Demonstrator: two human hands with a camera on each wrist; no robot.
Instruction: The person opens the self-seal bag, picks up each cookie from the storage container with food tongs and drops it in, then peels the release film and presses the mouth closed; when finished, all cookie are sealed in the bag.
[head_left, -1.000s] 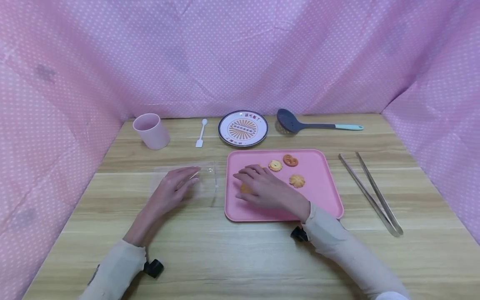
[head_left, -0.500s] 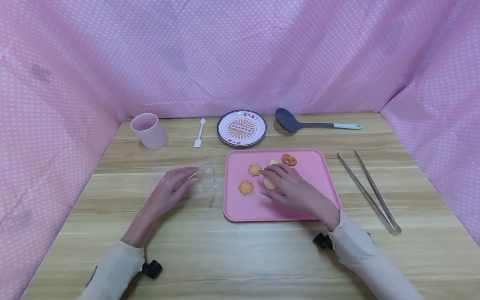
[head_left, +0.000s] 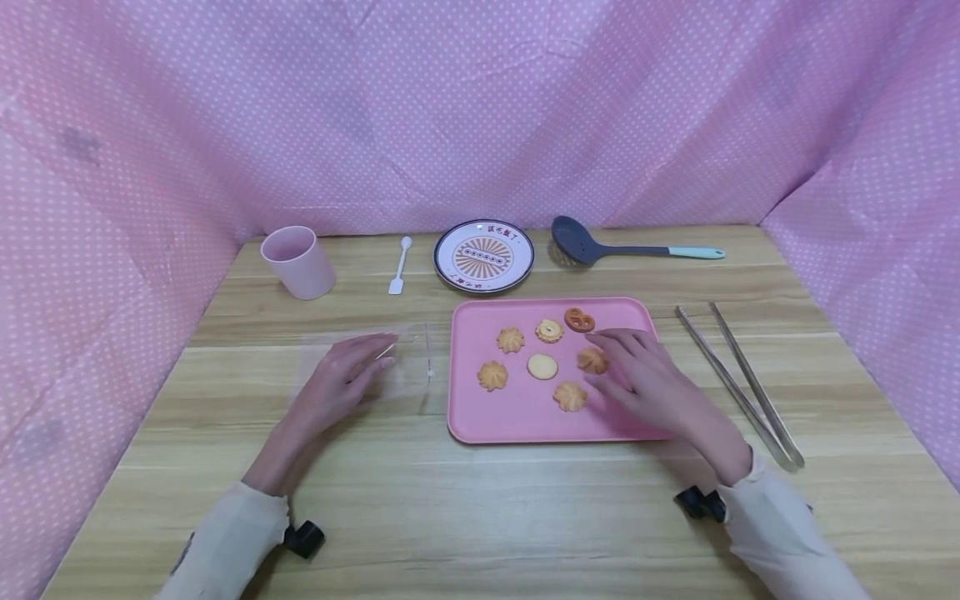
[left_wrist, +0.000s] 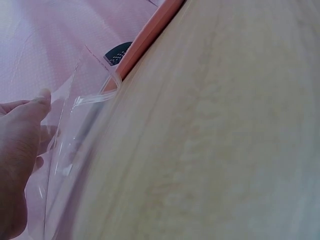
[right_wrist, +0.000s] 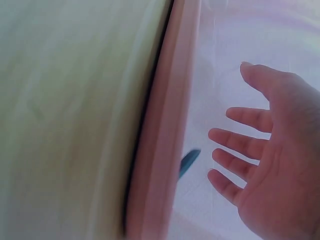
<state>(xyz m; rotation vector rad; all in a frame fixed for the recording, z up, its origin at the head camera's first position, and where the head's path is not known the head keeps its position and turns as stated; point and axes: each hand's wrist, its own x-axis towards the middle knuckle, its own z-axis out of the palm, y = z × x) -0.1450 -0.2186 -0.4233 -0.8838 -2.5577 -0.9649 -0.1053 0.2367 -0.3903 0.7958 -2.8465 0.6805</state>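
Note:
My left hand [head_left: 347, 375] holds a clear plastic container [head_left: 411, 362] by its edge, left of the tray; in the left wrist view, fingers [left_wrist: 47, 137] show through the clear plastic [left_wrist: 70, 130]. My right hand [head_left: 648, 383] hovers over the right side of the pink tray [head_left: 472, 421], fingers spread and holding nothing, as the right wrist view shows too. On the tray lie several cookies: flower-shaped ones [head_left: 492, 376], a smooth round one [head_left: 542, 367], a ringed one [head_left: 549, 331] and a pretzel-shaped one [head_left: 579, 320]. Another flower-shaped cookie [head_left: 591, 360] is beside the right fingertips.
Along the back of the wooden table [head_left: 450, 525] are a pink cup [head_left: 300, 265], a small white spatula [head_left: 401, 267], a patterned plate [head_left: 483, 257] and a dark slotted spoon [head_left: 600, 247]. Metal tongs [head_left: 738, 383] lie right of the tray. A pink dotted cloth [head_left: 480, 108] surrounds the table.
My right hand has moved rightward across the tray, uncovering the cookies on its left and middle. The left hand and the clear container have stayed in place.

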